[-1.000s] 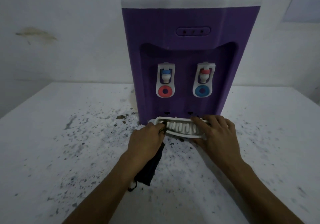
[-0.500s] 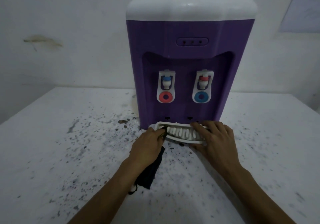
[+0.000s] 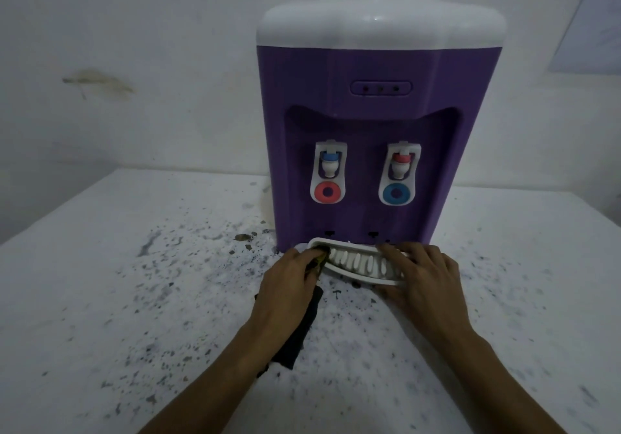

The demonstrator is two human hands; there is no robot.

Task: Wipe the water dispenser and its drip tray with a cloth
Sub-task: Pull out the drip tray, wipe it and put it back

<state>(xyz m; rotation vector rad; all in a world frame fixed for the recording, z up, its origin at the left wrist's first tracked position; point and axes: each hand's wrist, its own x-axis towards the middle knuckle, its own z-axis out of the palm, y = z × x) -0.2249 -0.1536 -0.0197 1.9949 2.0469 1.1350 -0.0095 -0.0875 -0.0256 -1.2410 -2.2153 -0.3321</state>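
We note the white drip tray under the purple dispenser: left hand pinching the dark cloth into its left end, right hand fingers spread over its right end.

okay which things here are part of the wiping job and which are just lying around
Job: dispenser; drip tray; dark cloth, gripped by the left hand; right hand, resting on the tray.
Lying about: dark specks and debris on the white table; wall stain.
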